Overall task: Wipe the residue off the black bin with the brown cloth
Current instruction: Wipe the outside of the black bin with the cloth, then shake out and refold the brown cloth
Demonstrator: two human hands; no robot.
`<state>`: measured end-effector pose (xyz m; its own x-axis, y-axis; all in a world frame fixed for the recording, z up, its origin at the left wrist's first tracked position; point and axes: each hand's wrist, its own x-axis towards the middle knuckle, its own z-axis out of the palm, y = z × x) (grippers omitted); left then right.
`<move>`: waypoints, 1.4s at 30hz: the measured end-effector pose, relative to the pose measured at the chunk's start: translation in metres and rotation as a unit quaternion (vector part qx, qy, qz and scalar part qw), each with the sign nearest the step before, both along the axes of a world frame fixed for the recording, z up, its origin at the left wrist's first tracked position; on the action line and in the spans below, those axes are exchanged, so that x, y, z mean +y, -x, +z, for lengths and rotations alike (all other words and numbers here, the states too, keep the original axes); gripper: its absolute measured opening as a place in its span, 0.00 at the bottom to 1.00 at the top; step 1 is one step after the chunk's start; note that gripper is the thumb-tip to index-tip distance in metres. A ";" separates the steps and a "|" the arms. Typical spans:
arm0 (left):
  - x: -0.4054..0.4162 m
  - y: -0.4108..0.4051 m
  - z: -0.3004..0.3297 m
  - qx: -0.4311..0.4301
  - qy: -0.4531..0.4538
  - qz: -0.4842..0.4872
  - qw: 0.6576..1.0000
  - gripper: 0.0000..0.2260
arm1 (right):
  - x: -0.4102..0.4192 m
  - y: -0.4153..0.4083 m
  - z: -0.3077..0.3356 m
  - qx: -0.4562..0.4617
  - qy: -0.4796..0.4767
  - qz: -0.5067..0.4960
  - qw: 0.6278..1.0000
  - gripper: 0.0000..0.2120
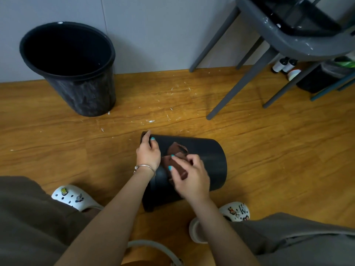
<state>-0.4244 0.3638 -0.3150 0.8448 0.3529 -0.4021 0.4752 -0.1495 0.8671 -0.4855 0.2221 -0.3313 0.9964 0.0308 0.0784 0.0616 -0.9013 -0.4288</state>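
bin: we see the black bin [207,160] lying on its side on the wooden floor [269,150], centre of view, rim end toward 9 o'clock, base toward 3 o'clock.
cloth: the brown cloth [175,160] sits crumpled on the bin's upper side wall, touching it.
left hand: our left hand [148,152] is at the bin's rim end, about 10 o'clock from the cloth; grip curls over the rim, fingers bent round the edge, thumb on the wall. A bracelet [145,167] is on that wrist.
right hand: our right hand [190,177] is on top of the cloth; grip closed on it, fingers curled and pinching the fabric against the bin.
second bin: another black bin [73,70] stands upright at 10 o'clock, by the wall, well apart from the first; pale smears on its outside.
floor marks: white flecks [153,120] are scattered at 12 o'clock.
chair: a grey chair [269,45] is at 1 o'clock.
feet: white clogs [75,196] with charms are at 7 and 5 o'clock, either side of the bin.
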 end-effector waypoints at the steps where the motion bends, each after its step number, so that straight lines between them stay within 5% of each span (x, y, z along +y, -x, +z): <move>1: -0.001 -0.001 0.001 0.002 0.006 0.000 1.000 0.19 | -0.020 -0.003 -0.002 0.016 -0.014 -0.041 0.999 0.17; 5: -0.003 0.000 0.006 0.002 0.040 -0.002 0.999 0.20 | -0.086 -0.018 0.000 0.095 -0.036 -0.243 0.965 0.17; 9: -0.003 0.005 0.012 0.020 0.131 0.016 0.991 0.23 | -0.094 -0.032 0.013 0.133 0.002 -0.238 0.962 0.17; 14: 0.012 0.010 0.033 0.006 0.184 -0.018 0.983 0.18 | -0.071 -0.043 0.054 0.154 -0.117 -0.160 0.968 0.21; 18: 0.014 -0.005 0.082 -0.072 0.073 -0.160 0.982 0.14 | -0.032 -0.060 0.118 0.137 -0.233 -0.020 0.963 0.35; 21: 0.025 -0.024 0.109 -0.116 0.008 -0.251 0.961 0.09 | -0.021 -0.084 0.155 0.128 -0.207 0.105 0.964 0.41; 24: 0.038 -0.044 0.118 -0.139 -0.082 -0.313 0.936 0.12 | -0.022 -0.110 0.169 0.166 -0.149 0.174 0.959 0.34; 28: 0.038 -0.066 0.106 -0.174 -0.260 -0.343 0.886 0.13 | -0.021 -0.140 0.140 0.169 -0.112 0.160 0.966 0.19; 36: 0.041 -0.143 0.030 -0.206 -0.392 -0.348 0.826 0.14 | -0.010 -0.203 0.047 0.148 -0.116 0.120 0.975 0.17; 42: 0.056 -0.241 0.017 -0.180 -0.388 -0.307 0.850 0.14 | 0.014 -0.300 0.025 0.101 -0.150 0.077 0.981 0.18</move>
